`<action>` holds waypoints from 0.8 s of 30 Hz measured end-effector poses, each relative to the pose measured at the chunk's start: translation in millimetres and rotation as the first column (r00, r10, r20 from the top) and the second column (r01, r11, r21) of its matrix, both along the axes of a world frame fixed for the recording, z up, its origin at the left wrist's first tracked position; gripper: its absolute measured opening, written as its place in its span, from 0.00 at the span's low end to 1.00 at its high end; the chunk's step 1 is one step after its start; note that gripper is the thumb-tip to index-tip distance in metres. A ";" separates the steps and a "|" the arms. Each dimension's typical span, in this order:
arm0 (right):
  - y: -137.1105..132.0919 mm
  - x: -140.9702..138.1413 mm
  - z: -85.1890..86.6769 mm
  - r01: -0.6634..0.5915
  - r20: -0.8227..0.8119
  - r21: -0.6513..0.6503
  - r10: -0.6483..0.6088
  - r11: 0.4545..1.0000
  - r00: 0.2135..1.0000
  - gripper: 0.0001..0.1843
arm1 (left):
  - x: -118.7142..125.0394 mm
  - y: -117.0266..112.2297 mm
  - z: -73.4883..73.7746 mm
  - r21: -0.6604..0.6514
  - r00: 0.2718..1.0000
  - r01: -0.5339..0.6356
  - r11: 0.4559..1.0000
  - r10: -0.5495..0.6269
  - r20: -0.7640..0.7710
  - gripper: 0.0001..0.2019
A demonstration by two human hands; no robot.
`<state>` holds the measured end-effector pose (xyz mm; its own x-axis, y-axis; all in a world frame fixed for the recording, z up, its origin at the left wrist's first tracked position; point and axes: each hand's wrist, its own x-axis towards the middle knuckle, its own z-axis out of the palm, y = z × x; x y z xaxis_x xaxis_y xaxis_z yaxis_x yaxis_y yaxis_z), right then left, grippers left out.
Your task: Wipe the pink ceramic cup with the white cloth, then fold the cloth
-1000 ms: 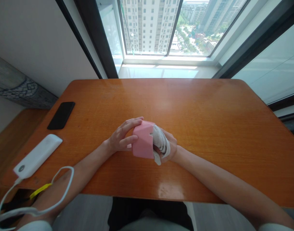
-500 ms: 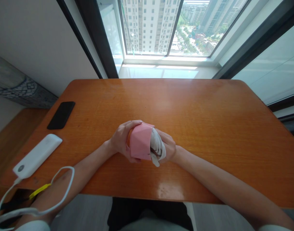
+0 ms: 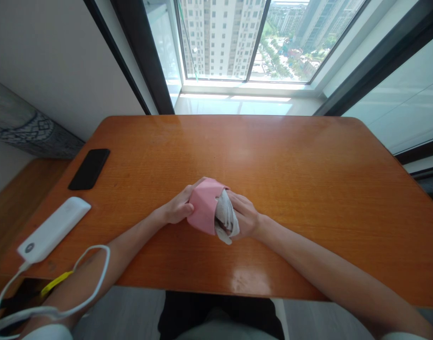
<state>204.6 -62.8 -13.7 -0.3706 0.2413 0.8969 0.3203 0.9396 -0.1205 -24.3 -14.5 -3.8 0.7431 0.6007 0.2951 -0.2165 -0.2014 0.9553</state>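
Note:
A pink sleeve-like wrapper [image 3: 204, 208], smooth as card or thin plastic, is held above the front middle of the table. From its right end sticks out a bundle of light grey folded cloth [image 3: 226, 215]. My left hand [image 3: 182, 204] grips the wrapper's left side, its thumb on the near face and the other fingers mostly hidden behind. On the right, my right hand [image 3: 245, 215] is closed around the cloth at the wrapper's mouth. Its fingertips are partly hidden behind the bundle.
The wooden table [image 3: 301, 179] reaches to a window ledge. On its left side lie a black phone [image 3: 89, 169] and a white power bank [image 3: 54, 230]. A white cable [image 3: 105, 274] with a yellow tag [image 3: 56, 283] loops over my left forearm.
My left hand has shifted its grip, so the thumb now presses on the near face of the wrapper. The wrapper has turned and moved slightly left, with the cloth still sticking out.

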 end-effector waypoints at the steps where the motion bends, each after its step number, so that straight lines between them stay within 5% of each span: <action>1: 0.2 -0.8 1.3 0.008 0.005 0.007 -0.008 1.000 1.000 0.14 | -0.6 -0.1 1.3 -0.015 1.000 0.004 1.000 -0.004 -0.003 0.50; 9: 3.7 -2.8 4.8 0.017 -0.058 -0.007 -0.018 1.000 0.998 0.17 | 1.9 -5.5 -8.2 -0.008 0.995 -0.002 1.000 0.002 0.097 0.57; 13: 1.4 -1.6 -1.1 0.004 -0.117 -0.068 -0.012 0.998 0.993 0.20 | 1.0 3.1 -18.6 0.171 0.978 -0.126 0.977 0.093 0.187 0.58; 15: -0.4 -0.5 -3.9 0.019 -0.152 -0.106 -0.035 0.994 0.988 0.21 | -2.9 10.6 -23.8 0.376 0.972 -0.194 0.906 0.127 0.197 0.65; 20: -2.0 2.1 -3.9 0.026 -0.173 -0.182 -0.058 0.983 0.983 0.17 | -11.0 18.1 -26.6 0.789 0.964 -0.254 0.559 0.216 0.157 0.71; 24: -1.5 1.6 -2.8 -0.032 -0.194 -0.181 -0.004 0.983 0.981 0.18 | -11.2 14.8 -23.8 0.832 0.950 -0.271 0.483 0.273 0.151 0.60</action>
<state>206.2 -64.2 -16.5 -0.1992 0.4034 0.8931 0.2612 0.9002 -0.3483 -35.5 0.3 -27.6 0.5884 0.2473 0.7699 -0.0043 -0.9511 0.3088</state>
